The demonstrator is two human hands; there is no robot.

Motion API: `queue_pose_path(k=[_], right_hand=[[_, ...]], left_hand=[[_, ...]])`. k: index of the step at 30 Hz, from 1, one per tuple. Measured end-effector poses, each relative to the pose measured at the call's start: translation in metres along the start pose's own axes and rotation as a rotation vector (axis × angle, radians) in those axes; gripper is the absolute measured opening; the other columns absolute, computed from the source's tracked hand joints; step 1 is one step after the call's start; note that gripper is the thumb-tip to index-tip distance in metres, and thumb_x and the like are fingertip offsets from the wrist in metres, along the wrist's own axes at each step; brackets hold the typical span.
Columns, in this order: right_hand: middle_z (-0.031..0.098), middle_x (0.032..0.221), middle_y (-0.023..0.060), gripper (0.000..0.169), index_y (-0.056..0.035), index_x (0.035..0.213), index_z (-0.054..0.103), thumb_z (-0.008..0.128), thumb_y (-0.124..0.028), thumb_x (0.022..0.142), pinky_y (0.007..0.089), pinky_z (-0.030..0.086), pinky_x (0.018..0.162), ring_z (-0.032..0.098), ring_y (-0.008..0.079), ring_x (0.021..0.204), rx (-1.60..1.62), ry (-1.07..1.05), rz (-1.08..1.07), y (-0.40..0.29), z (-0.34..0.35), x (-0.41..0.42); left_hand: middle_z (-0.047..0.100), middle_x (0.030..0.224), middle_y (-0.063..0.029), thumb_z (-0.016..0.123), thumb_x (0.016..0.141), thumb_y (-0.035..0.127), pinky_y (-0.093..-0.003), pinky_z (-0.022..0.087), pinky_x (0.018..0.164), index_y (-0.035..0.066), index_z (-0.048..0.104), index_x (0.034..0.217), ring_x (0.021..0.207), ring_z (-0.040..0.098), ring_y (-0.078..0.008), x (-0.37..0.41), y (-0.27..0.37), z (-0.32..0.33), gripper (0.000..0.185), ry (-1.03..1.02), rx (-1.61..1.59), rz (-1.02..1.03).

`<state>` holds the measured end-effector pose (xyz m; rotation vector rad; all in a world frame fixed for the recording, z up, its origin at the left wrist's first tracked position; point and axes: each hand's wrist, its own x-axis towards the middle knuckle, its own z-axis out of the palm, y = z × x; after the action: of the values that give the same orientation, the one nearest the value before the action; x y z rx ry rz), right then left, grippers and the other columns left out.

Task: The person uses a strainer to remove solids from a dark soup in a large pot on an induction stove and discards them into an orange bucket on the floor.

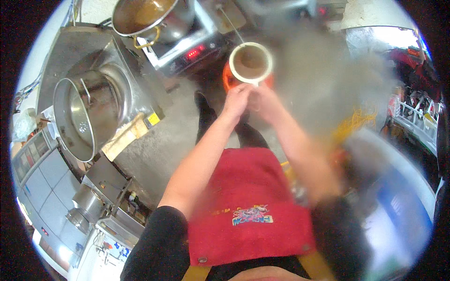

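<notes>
Both my hands meet in front of me at the near rim of a round white-rimmed vessel [250, 63], which holds brownish liquid. My left hand [237, 96] is closed on its short handle, and my right hand [263, 102] is beside it, blurred, closed at the same handle. Behind and below the vessel shows an orange container [228, 79]; whether they touch cannot be told. A thin rod [232, 25] runs down to the far side of the vessel's rim. My red apron [246, 186] lies below my hands.
A large steel pot with brass handles [165, 26] stands on a cooker with a red display. Left is a deep steel pot [82, 116] on a metal stand. Steam or a lens smear blurs the right, near yellow netting [355, 123]. A concrete floor [151, 168] shows around my feet.
</notes>
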<state>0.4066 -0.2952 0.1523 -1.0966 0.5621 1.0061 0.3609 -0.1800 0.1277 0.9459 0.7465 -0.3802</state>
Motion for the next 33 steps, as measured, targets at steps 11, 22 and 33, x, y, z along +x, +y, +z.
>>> queue_pose_path(k=[11, 22, 33], right_hand=[[0.064, 0.097, 0.0260, 0.044, 0.0008, 0.112, 0.056, 0.041, -0.040, 0.103, 0.0426, 0.048, 0.078, 0.063, 0.0383, 0.091, -0.983, 0.568, -0.342, 0.180, -0.239, 0.196], [0.064, 0.084, 0.0295, 0.021, 0.0021, 0.105, 0.051, 0.053, -0.016, 0.095, 0.0596, 0.047, 0.077, 0.062, 0.0506, 0.087, -1.376, 0.395, -0.437, 0.237, -0.294, 0.355], [0.068, 0.103, 0.0279, 0.030, -0.0033, 0.110, 0.057, 0.051, -0.026, 0.092, 0.0558, 0.050, 0.086, 0.064, 0.0469, 0.100, -1.321, 0.689, -0.084, 0.236, -0.209, 0.332]], left_hand=[[0.066, 0.118, -0.0159, 0.050, 0.101, 0.019, -0.0347, 0.054, 0.087, 0.009, 0.042, 0.141, 0.099, 0.067, -0.0231, -0.010, -0.232, -0.168, 0.042, 0.130, 0.136, -0.228], [0.066, 0.108, -0.0126, 0.048, 0.100, 0.013, -0.0341, 0.054, 0.083, 0.008, 0.052, 0.132, 0.090, 0.066, -0.0210, -0.086, -0.314, -0.308, 0.032, 0.402, 0.251, -0.426], [0.068, 0.100, -0.0114, 0.047, 0.103, 0.014, -0.0319, 0.056, 0.080, 0.005, 0.054, 0.130, 0.086, 0.067, -0.0187, -0.071, -0.299, -0.255, 0.030, 0.274, 0.279, -0.296]])
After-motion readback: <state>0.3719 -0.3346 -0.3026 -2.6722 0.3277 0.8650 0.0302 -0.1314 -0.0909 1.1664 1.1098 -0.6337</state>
